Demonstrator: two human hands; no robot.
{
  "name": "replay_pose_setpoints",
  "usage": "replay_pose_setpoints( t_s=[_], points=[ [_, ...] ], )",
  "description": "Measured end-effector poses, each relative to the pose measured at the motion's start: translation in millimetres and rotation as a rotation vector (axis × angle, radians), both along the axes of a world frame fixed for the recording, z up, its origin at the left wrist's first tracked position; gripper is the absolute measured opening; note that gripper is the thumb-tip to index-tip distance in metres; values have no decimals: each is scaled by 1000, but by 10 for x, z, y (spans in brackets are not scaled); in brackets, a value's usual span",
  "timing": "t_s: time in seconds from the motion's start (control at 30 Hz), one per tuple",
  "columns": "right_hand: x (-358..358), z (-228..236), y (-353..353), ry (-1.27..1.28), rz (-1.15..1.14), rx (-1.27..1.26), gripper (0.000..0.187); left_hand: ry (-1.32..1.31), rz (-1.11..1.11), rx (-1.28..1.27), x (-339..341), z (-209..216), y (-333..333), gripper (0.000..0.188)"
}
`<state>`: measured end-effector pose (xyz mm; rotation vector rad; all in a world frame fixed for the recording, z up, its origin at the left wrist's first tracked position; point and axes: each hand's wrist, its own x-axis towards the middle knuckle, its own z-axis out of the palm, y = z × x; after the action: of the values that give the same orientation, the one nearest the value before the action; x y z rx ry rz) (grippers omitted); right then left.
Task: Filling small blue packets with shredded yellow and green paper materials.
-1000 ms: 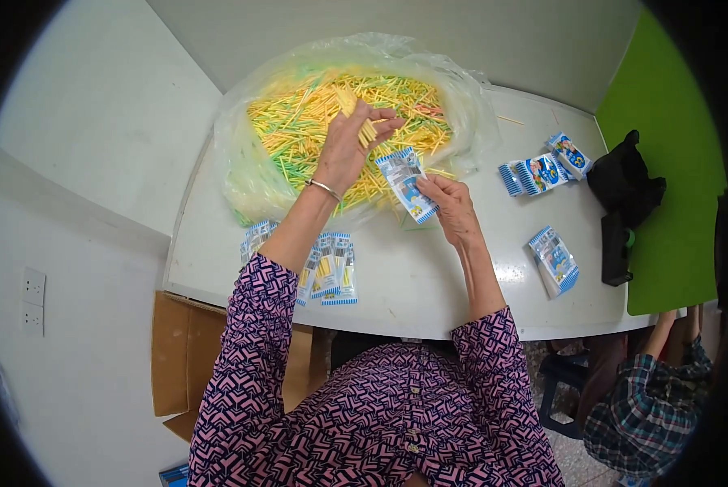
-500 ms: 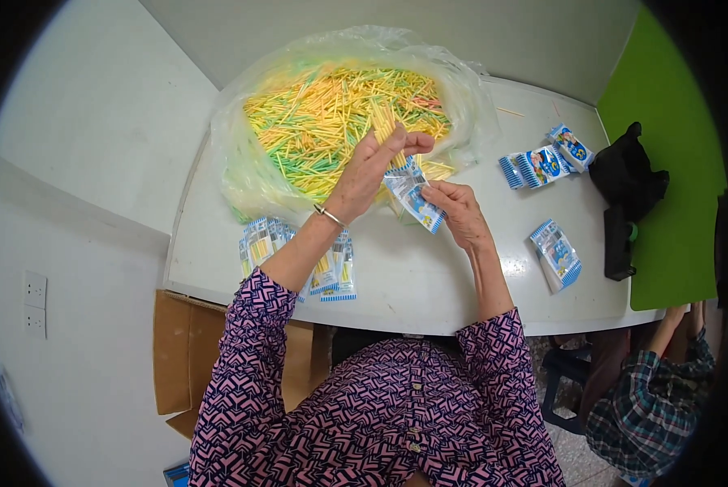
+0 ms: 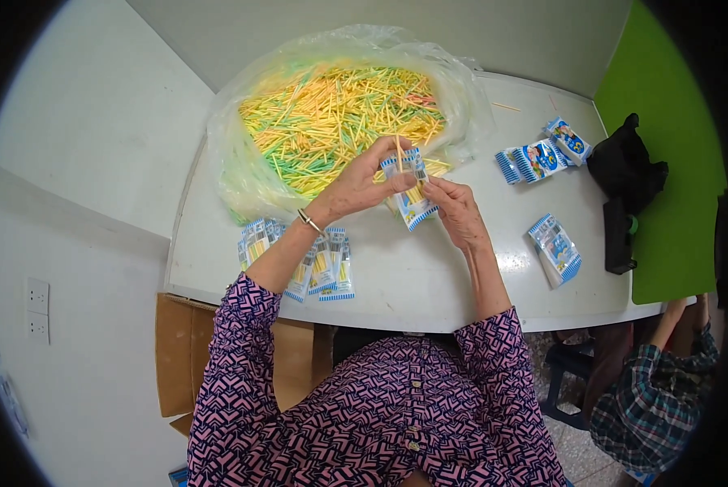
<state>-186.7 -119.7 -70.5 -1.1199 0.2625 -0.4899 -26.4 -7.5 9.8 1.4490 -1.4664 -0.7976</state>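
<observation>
Between my two hands is a small blue-and-white plastic packet with thin yellow sticks inside it, seen through its clear part. My left hand grips the packet's upper left side, thumb across its front, and a stick or two stand out by the fingers at its top. My right hand pinches the packet's right edge. Just beyond lies a big clear plastic bag, open and heaped with yellow, orange and green thin sticks. Several filled packets overlap on the table left of my hands.
On the white table, flat packets lie to the right, with more blue packets behind. A black tape dispenser stands beside a green divider. A cardboard box is below the left edge. Another person's plaid sleeve shows lower right.
The bunch of sticks that stood above my left hand is now mostly down in the packet. My left hand has shifted down and its thumb lies over the packet's front.
</observation>
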Motion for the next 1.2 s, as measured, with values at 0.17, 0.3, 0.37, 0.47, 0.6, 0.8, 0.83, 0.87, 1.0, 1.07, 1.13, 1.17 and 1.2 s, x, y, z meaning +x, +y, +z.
replay_pose_setpoints(
  t_s=[0.17,0.3,0.37,0.47,0.6,0.8,0.83,0.87,1.0,1.07,1.13,1.17,1.2],
  points=[
    [34,-9,51,-14,-3,8,35,-53,50,-47,-2,-35,21,49],
    [112,-50,67,13,-90,19,33,402,131,69,39,-7,-50,45],
    [152,-37,85,27,-108,20,33,283,117,84,65,-41,-60,43],
    [141,-14,74,24,-115,25,32,66,90,93,115,-106,-85,38],
    [90,101,72,27,-56,6,31,52,101,-9,133,-177,-121,37],
    [-15,11,-86,116,42,-82,27,219,100,2,-41,-161,-181,37],
    [-26,-3,-87,125,40,-92,26,330,100,17,-65,-151,-171,38],
    [-38,-23,-96,125,41,-90,26,330,101,19,-62,-156,-167,38],
    [-53,17,-32,80,37,-46,27,319,76,102,-22,-156,-156,39],
    [-71,37,8,77,47,-28,27,302,67,87,-31,-143,-164,39],
    [-81,6,26,140,123,-33,27,237,1,69,-51,-140,-174,38],
    [-82,-17,26,140,125,-31,27,237,2,70,-64,-145,-175,38],
    [-83,-40,21,145,124,-29,27,232,13,67,-77,-150,-175,35]
  ],
)
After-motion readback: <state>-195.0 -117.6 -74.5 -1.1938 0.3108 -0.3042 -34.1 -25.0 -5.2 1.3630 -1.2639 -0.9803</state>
